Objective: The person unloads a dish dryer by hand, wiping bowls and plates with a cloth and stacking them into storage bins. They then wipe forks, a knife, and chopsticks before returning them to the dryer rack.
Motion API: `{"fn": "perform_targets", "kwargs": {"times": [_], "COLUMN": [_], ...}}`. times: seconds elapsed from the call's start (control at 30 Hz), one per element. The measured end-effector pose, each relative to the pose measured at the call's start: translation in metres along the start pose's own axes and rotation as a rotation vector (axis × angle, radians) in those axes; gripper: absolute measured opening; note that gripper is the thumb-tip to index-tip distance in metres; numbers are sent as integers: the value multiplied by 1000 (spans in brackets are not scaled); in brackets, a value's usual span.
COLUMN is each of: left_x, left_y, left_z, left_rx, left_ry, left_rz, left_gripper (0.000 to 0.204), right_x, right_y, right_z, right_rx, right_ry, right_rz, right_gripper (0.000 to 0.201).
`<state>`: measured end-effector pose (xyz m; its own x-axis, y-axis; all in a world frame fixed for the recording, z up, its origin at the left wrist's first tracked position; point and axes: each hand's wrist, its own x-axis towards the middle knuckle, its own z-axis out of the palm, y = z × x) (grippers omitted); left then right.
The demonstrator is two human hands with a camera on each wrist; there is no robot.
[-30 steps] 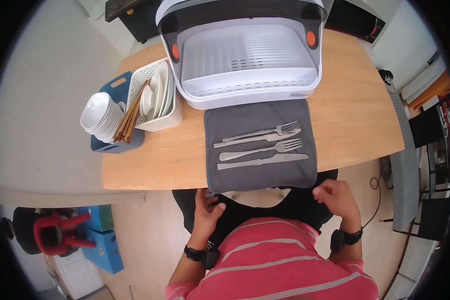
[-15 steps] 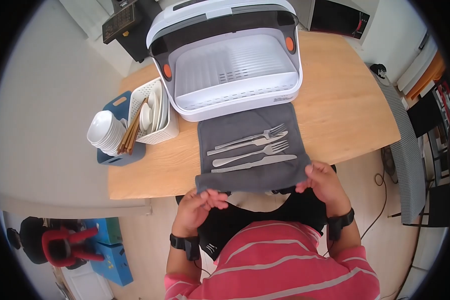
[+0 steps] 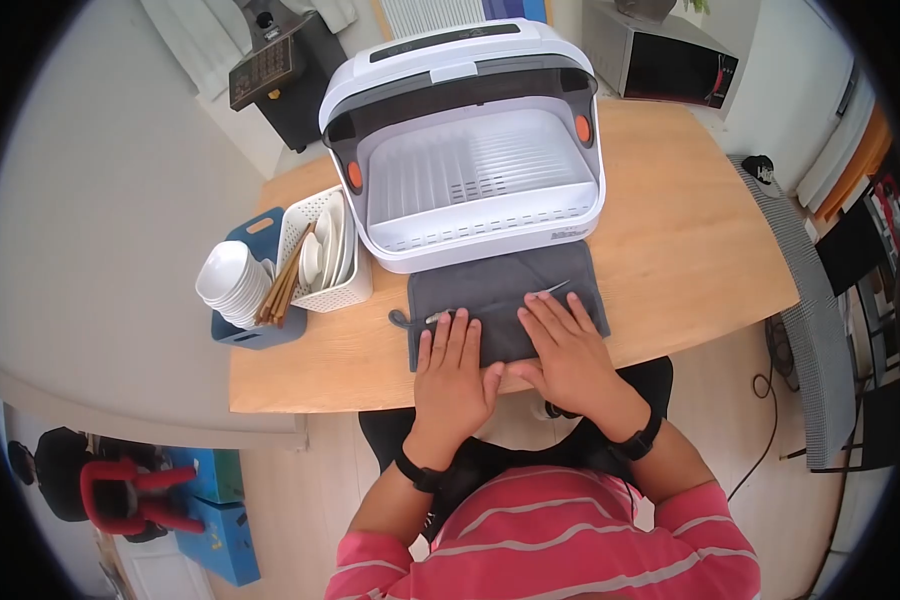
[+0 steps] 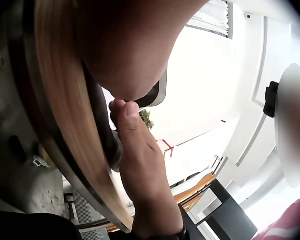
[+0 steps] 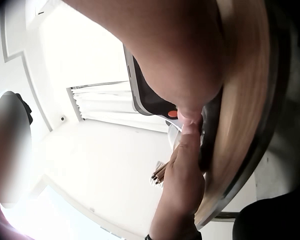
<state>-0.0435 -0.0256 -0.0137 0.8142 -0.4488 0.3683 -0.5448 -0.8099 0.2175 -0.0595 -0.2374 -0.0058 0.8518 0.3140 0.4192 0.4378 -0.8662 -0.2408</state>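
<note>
Both hands lie flat on the grey cloth (image 3: 500, 270), released, with fingers straight and slightly fanned: the left hand (image 3: 453, 378) on its left part, the right hand (image 3: 572, 362) on its right part. The thumbs point toward each other by the near edge. The cloth is under the fingers and runs on beyond the fingertips, up to the white cabinet (image 3: 400, 252). Its near part appears turned up over something thin. A metal end (image 3: 437, 317) shows just beyond the left fingertips, and a pointed tip (image 3: 560, 287) beside the right ones. How much metal lies beneath, and how it is arranged, is hidden.

To do this pressing well, keep the palms low and spread the load through whole fingers, since a hard poke on one spot would probably tip or slide the metal. Smooth outward from between the thumbs, both hands at an even pace, so the fold stays square and no ridge forms. Hold the cloth down with one hand whenever the other lifts. Go gently near the pointed tip, which could snag the fabric or prick a finger. The loop (image 3: 399, 318) sticks out left of the left fingertips; best leave it lying free there, not trapped under the fold.
</note>
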Motion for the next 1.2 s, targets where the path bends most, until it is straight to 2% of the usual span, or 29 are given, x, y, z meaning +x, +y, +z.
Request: {"fn": "perform_targets", "kwargs": {"times": [0.2, 0.33, 0.53, 0.67, 0.77, 0.9, 1.13, 1.2], "left_x": [23, 31, 30, 25, 18, 12, 12, 16], "left_y": [-21, -26, -25, -24, -22, -19, -23, -25], "left_z": [14, 20, 23, 20, 13, 14, 16, 9], "left_rx": [8, 24, 20, 31, 28, 16, -13, -20], "left_ry": [-67, -93, -43, -47, -74, -121, -104, -103], "left_rz": [-29, -47, -63, -59, -64, -64, -65, -60], "left_gripper": [62, 63, 63, 65, 68, 72, 71, 66], "right_x": [23, 35, 36, 23, 3, -11, -7, -6], "right_y": [24, 29, 28, 15, -4, -5, -1, 3], "right_z": [23, 27, 30, 23, 9, 16, 18, 11], "right_rx": [-88, -88, -106, -124, -124, -82, -79, 25], "right_ry": [-117, -116, -73, -42, -154, -154, -124, -84], "right_rz": [89, 83, 58, 92, 115, 120, 116, 90], "right_gripper": [81, 81, 81, 80, 82, 87, 85, 72]}}
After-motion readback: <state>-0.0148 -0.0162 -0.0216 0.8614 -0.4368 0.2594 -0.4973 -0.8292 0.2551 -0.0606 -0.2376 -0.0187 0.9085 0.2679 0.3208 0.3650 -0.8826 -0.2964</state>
